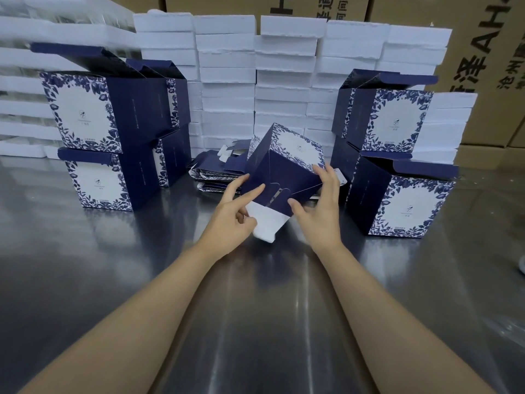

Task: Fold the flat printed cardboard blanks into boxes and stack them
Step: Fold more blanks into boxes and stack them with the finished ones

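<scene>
Finished blue-and-white boxes stand stacked two high at the left (113, 137) and right (395, 155) of the steel table (255, 308), with white foam slabs (284, 81) walled up behind and a heap of flat blanks (216, 172) just beyond the hands. Between the stacks, a half-folded box (284, 163) is held above the table, tilted with its bottom flaps toward the person and its far corner pointing up and away. The left hand (235, 214) pinches the white flap with curled fingers, forefinger extended onto the dark panel; the right hand (321, 203) grips the box's right edge, fingers spread.
</scene>
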